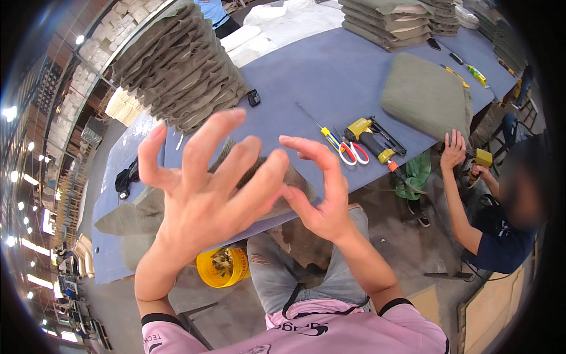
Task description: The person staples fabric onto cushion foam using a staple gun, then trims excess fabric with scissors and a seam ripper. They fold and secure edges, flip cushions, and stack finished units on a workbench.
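Up front, left hand (pixel 200 194) and right hand (pixel 321 194), fingers splayed, empty, seemingly above grey fabric piece (pixel 247 168).

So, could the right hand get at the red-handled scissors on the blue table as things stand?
Probably yes. The right hand is empty, fingers spread, raised in front of the table. The scissors lie uncovered near the table's edge, beside a yellow tool, with nothing between.

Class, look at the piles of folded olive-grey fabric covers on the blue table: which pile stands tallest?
The tall olive-grey fabric stack at the table's left end, behind the raised left hand; the far fabric pile and single olive cushion sit much lower.
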{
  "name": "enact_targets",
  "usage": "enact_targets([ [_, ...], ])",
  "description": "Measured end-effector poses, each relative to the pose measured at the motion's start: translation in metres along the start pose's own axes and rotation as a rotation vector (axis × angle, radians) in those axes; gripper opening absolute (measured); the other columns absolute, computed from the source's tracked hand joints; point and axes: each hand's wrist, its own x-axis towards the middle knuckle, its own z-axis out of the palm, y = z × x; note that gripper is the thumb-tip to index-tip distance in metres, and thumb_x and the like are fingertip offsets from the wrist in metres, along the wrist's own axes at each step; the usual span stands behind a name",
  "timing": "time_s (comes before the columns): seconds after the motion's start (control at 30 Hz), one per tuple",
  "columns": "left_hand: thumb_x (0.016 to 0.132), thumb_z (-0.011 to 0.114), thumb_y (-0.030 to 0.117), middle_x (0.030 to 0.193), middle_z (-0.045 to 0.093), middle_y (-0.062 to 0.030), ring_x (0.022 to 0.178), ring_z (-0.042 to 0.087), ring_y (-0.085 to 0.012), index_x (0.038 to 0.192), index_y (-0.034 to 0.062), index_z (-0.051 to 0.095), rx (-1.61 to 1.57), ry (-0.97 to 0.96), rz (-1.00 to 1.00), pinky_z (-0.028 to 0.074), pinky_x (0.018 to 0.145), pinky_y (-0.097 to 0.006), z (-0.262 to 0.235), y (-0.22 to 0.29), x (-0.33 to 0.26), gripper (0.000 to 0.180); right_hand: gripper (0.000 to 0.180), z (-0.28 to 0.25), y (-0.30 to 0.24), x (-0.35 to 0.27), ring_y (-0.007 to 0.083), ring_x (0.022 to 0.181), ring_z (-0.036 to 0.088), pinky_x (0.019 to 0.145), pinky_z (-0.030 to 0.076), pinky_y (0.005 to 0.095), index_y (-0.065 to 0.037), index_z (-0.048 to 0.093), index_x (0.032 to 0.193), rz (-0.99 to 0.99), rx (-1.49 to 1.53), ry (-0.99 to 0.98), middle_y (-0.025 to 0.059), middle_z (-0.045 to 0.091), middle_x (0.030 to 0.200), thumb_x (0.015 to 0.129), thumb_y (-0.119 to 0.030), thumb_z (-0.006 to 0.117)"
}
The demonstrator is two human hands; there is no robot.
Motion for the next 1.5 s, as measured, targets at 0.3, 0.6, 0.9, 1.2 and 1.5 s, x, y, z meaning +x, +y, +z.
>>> enact_targets([
  [0.3, 0.09, 0.068, 0.055, 0.089, 0.057, 0.0124, 0.096, 0.052, -0.0171, 0.083, 0.0356, 0.066, 0.131, 0.248, 0.055, 0.024, 0.107, -0.056, -0.003, 0.009, -0.029, 0.021, 0.036, -0.001, -0.002, -0.011, 0.0389, 0.123, 0.069, 0.107, 0.053, 0.0508, -0.002, 0.054, 0.132, -0.081, 0.379, -0.015, 0.0295, 0.071, 0.131, 0.104, -0.015, 0.071],
  [0.6, 0.083, 0.064, 0.051, 0.086, 0.046, 0.0161, 0.087, 0.042, -0.0101, 0.074, 0.0385, 0.05, 0.193, 0.346, 0.007, 0.026, 0.1, -0.048, 0.003, 0.014, -0.031, 0.021, 0.025, -0.017, -0.006, 0.005, 0.0394, 0.112, 0.072, 0.095, 0.057, 0.0472, 0.001, 0.069, 0.11, -0.121, 0.211, -0.118, 0.0251, 0.075, 0.124, 0.103, -0.023, 0.073],
  [0.9, 0.086, 0.065, 0.053, 0.086, 0.052, 0.0172, 0.096, 0.05, -0.0108, 0.072, 0.0361, 0.051, 0.189, 0.295, 0.013, 0.027, 0.1, -0.05, -0.007, 0.016, -0.033, 0.026, 0.021, -0.019, 0.005, 0.012, 0.0381, 0.112, 0.071, 0.093, 0.058, 0.047, -0.001, 0.072, 0.107, -0.207, 0.2, -0.19, 0.0237, 0.073, 0.125, 0.101, -0.021, 0.074],
  [1.2, 0.091, 0.065, 0.049, 0.071, 0.056, 0.0122, 0.101, 0.069, -0.0193, 0.065, 0.0288, 0.058, 0.034, 0.337, -0.003, 0.023, 0.092, -0.055, 0.009, 0.016, -0.02, 0.034, 0.02, -0.023, 0.004, 0.014, 0.0403, 0.117, 0.071, 0.094, 0.06, 0.0475, 0.0, 0.068, 0.103, -0.114, 0.281, -0.251, 0.0268, 0.074, 0.126, 0.103, -0.02, 0.071],
  [1.5, 0.082, 0.08, 0.053, 0.071, 0.05, 0.0088, 0.092, 0.05, -0.0282, 0.064, 0.0275, 0.058, -0.014, 0.179, -0.044, 0.024, 0.086, -0.05, -0.002, 0.01, -0.021, 0.038, 0.018, -0.008, 0.002, 0.003, 0.038, 0.122, 0.068, 0.102, 0.056, 0.0481, -0.003, 0.06, 0.112, -0.019, 0.406, -0.193, 0.0282, 0.067, 0.132, 0.11, -0.02, 0.062],
])
